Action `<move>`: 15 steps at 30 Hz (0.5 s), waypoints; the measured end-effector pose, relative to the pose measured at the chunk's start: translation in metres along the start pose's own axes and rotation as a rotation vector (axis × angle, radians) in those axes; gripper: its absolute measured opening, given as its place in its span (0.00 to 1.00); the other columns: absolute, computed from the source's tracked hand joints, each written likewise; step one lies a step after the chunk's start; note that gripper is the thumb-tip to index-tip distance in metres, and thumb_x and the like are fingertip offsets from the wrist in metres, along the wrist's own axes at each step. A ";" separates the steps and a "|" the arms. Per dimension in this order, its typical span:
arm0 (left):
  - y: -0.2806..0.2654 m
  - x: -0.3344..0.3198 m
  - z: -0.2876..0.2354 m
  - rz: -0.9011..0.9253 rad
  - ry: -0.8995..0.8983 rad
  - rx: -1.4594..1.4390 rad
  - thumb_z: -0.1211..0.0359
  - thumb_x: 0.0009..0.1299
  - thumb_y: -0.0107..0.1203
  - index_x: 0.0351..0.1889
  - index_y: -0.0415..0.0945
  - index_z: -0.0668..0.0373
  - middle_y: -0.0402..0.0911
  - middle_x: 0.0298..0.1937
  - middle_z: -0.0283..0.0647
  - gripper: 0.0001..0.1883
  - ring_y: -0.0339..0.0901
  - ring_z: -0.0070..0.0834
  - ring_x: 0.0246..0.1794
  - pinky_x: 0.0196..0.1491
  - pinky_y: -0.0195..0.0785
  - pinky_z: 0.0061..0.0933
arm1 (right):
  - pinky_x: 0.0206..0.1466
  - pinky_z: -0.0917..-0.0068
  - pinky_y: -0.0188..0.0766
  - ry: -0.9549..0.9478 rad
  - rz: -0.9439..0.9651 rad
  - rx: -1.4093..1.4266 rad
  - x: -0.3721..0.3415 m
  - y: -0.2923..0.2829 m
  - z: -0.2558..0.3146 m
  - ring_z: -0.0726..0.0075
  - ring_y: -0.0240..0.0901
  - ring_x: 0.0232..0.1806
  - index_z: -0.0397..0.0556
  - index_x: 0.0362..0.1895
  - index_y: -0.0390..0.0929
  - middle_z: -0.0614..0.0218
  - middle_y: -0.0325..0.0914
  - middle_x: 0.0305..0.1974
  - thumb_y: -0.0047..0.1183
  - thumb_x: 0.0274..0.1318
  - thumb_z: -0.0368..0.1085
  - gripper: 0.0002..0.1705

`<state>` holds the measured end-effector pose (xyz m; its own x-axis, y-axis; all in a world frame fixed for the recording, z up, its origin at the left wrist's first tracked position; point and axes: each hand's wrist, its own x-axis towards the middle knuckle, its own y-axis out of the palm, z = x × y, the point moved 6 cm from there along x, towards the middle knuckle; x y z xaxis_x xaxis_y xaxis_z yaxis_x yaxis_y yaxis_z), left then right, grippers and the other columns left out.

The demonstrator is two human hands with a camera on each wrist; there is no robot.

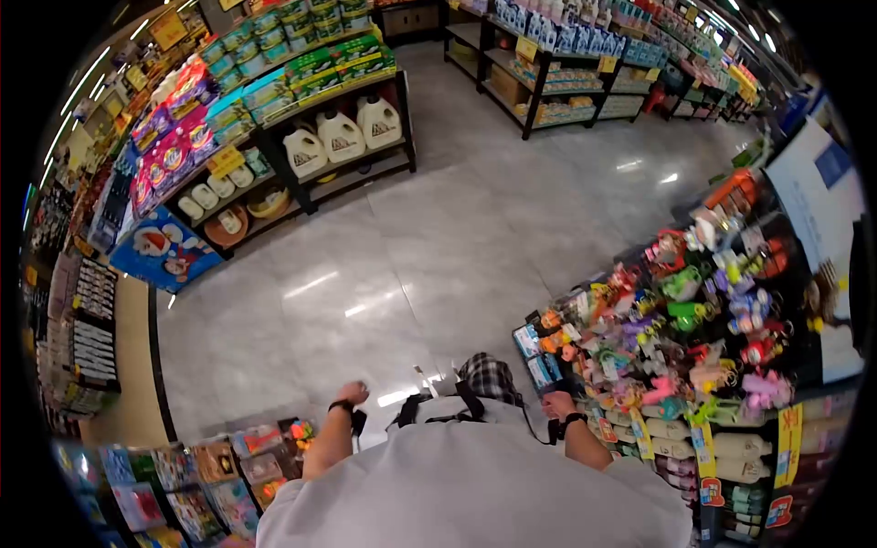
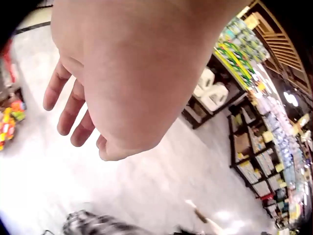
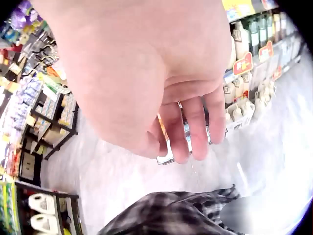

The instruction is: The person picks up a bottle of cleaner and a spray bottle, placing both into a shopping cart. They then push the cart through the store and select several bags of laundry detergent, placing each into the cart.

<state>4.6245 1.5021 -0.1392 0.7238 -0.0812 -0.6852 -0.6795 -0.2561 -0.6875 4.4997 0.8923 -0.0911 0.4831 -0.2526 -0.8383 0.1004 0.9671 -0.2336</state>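
In the head view my left hand (image 1: 353, 393) hangs in front of the body, over the grey floor (image 1: 365, 274). The left wrist view shows this hand (image 2: 117, 88) with fingers loosely bent and nothing in them. On the other side my right hand (image 1: 557, 404) hangs low beside a rack of colourful keychain toys (image 1: 685, 310). Its fingers, slightly curled and without any object, appear in the right wrist view on the hand (image 3: 146, 73). Blue-and-white packets (image 1: 539, 365) at the rack's corner are nearest to it. Black-and-white plaid cloth (image 1: 489, 376) shows between the hands.
Ahead on the left stands a shelf with large white jugs (image 1: 340, 137) and pink bags (image 1: 174, 160). Dark shelving (image 1: 539, 82) lines the far side. Packaged goods (image 1: 219, 466) hang behind on the left, and bottles (image 1: 740, 447) fill shelves at right.
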 end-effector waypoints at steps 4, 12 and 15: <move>-0.161 0.097 -0.132 -0.298 0.224 -0.101 0.60 0.64 0.48 0.48 0.76 0.54 0.81 0.43 0.49 0.17 0.76 0.48 0.48 0.50 0.70 0.47 | 0.28 0.67 0.72 0.117 0.097 0.238 0.100 0.021 0.026 0.66 0.74 0.25 0.47 0.39 0.73 0.67 0.76 0.30 0.51 0.58 0.41 0.11; -0.283 0.205 -0.221 -0.075 0.219 0.006 0.58 0.64 0.51 0.50 0.77 0.50 0.82 0.43 0.47 0.18 0.77 0.45 0.48 0.52 0.70 0.43 | 0.30 0.67 0.73 -0.080 0.160 0.065 0.284 0.024 0.307 0.63 0.75 0.29 0.46 0.34 0.78 0.64 0.77 0.27 0.50 0.55 0.43 0.13; -0.300 0.244 -0.195 -0.145 0.133 -0.147 0.57 0.63 0.52 0.46 0.78 0.54 0.81 0.43 0.51 0.18 0.77 0.48 0.47 0.51 0.70 0.44 | 0.31 0.70 0.71 -0.243 0.078 -0.072 0.340 -0.016 0.438 0.67 0.75 0.31 0.45 0.38 0.78 0.65 0.78 0.30 0.49 0.57 0.42 0.14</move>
<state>5.0279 1.3714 -0.0535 0.8284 -0.1575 -0.5376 -0.5500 -0.4110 -0.7270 5.0436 0.8032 -0.1561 0.6825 -0.1546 -0.7143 -0.0036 0.9766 -0.2148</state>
